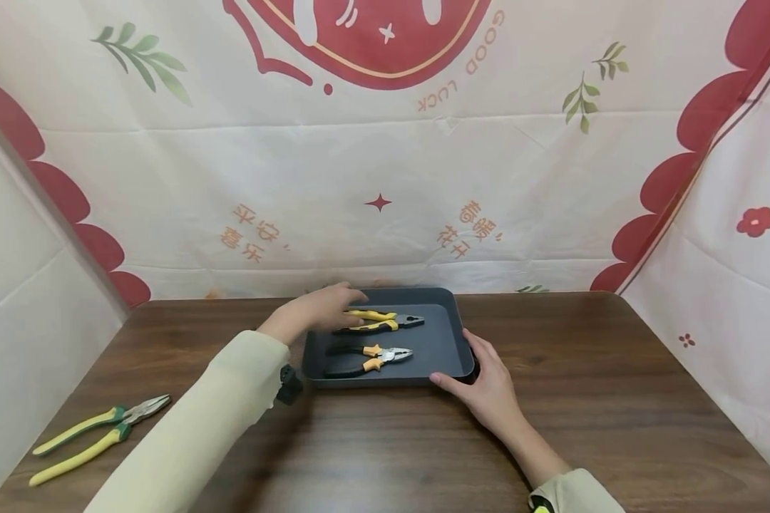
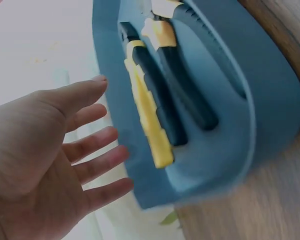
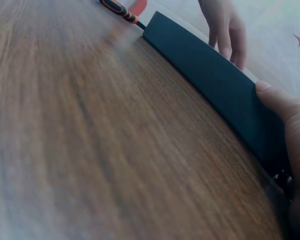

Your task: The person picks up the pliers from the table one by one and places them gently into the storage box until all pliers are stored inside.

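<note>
A dark grey tray (image 1: 449,342) lies at the back middle of the table with two pairs of pliers in it. The farther pliers (image 1: 411,321) have yellow-and-black handles; the nearer pliers (image 1: 394,354) have black handles with orange parts. My left hand (image 1: 317,311) hovers over the tray's far left side, and in the left wrist view its fingers (image 2: 97,142) are spread with nothing in them. My right hand (image 1: 490,388) grips the tray's near right corner. Its thumb (image 3: 272,95) lies on the rim in the right wrist view.
Pliers with yellow-and-green handles (image 1: 80,462) lie on the wooden table (image 1: 385,449) at the left. In the right wrist view, a screwdriver (image 3: 115,7) with a black-and-orange handle sits beyond the tray's far end. A printed white cloth (image 1: 372,164) hangs behind the table.
</note>
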Tool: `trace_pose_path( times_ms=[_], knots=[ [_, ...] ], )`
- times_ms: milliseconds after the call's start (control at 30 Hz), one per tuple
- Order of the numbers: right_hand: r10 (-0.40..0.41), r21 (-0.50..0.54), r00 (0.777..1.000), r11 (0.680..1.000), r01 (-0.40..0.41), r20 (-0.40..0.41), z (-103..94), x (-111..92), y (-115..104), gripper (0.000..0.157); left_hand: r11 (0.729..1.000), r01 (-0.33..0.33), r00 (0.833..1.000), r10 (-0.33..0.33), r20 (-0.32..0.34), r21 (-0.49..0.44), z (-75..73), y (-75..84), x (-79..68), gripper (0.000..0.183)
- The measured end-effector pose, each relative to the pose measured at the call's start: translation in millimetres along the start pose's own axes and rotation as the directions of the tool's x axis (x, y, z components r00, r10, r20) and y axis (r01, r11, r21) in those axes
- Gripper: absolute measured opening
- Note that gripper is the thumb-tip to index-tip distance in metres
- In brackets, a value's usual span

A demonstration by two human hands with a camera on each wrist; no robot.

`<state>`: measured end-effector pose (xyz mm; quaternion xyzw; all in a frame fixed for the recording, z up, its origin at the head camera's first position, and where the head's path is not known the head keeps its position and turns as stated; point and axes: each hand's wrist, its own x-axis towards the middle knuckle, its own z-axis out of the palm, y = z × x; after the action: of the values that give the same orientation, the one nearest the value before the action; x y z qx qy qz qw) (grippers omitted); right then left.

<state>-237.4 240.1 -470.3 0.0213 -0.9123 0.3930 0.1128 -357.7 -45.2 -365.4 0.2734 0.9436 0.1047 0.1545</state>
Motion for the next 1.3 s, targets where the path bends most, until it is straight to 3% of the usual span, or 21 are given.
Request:
trace_pose_path(
  times_ms=[367, 600, 700, 1000, 1300],
  knots=[
    [0.005, -0.023, 1.000, 1.000, -0.005, 0.000, -2.1, 0, 5, 0.101, 1.000, 0.018, 0.995, -0.017, -0.096, 0.002, -20.9, -0.5, -33.3, 0.049],
    [0.016, -0.024, 1.000, 1.000, -0.015, 0.012, -3.0, 2, 4, 0.103, 0.997, -0.042, 0.972, 0.027, -0.231, -0.063, -30.2, -18.2, -65.9, 0.042],
    [0.014, -0.024, 1.000, 1.000, -0.013, 0.011, -4.5, 3, 4, 0.103, 0.997, -0.037, 0.964, 0.017, -0.267, -0.070, -31.7, -26.7, -81.4, 0.043],
    [0.011, -0.032, 1.000, 0.999, -0.010, 0.016, -7.6, 2, 4, 0.103, 0.993, -0.012, 0.918, -0.036, -0.395, -0.118, -18.1, -36.0, -124.1, 0.041],
    [0.001, -0.017, 1.000, 1.000, -0.001, 0.026, -0.7, 2, 1, 0.103, 0.979, 0.087, 0.875, -0.163, -0.457, -0.183, 3.9, -38.7, -154.4, 0.047]
  ],
)
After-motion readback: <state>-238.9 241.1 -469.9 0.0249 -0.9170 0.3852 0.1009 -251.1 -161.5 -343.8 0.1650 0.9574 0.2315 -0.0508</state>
